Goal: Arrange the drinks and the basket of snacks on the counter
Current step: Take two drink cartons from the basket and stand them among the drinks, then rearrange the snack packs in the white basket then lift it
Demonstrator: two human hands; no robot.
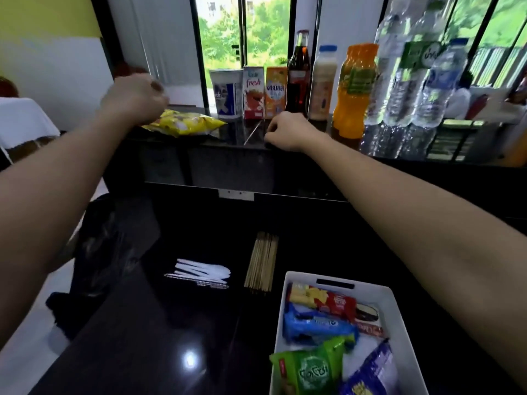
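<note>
Snack stall: drinks (353,89) along counter (231,135)

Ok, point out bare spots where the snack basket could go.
Widest: the lower black counter left of the white basket, nearer than the plastic spoons. On the upper ledge, only a narrow strip between yellow chip bag and right hand. Crowded: paper cup through water bottles.

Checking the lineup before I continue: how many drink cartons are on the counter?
2. A red carton stands beside an orange carton, between the white cup and the dark bottle.
</note>
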